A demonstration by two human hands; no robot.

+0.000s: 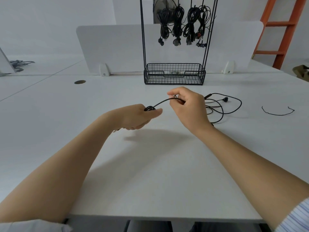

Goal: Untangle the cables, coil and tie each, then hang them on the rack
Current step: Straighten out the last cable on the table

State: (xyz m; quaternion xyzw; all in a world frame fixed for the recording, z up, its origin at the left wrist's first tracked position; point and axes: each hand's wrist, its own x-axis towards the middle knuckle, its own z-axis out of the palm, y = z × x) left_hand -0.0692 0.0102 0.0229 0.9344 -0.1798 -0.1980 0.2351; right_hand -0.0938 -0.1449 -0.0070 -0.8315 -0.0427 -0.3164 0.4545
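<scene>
White desk (58, 118) spreads across my view. From my remote seat I see the left hand (138, 118) curled round a small black coil (149, 108), thumb laid along its top. That hold looks shallow to me: the loops sit high by the thumb, and if the fingers ease I judge they spring apart and the winding is lost.

A short arc of cable (163, 101) rises from the coil toward the right hand. Behind it, at the far edge, stands the rack (143, 39), with four tied bundles (177, 25) hanging above its wire basket (174, 81).

The right hand (185, 104) pinches the cable between thumb and fingers, the rest curled in. A hard tug here could drag the coil out of the left hand, and twist fed in could kink the next loop.

Just beyond lies a loose lead (222, 107) in overlapping loops; the hand hides whether it joins the held cable. If it does, drawing it in may cinch those loops into a knot.

Far right, well apart, rests the tie (277, 113). Reaching it frees one hand, and the coil may unwind.
</scene>
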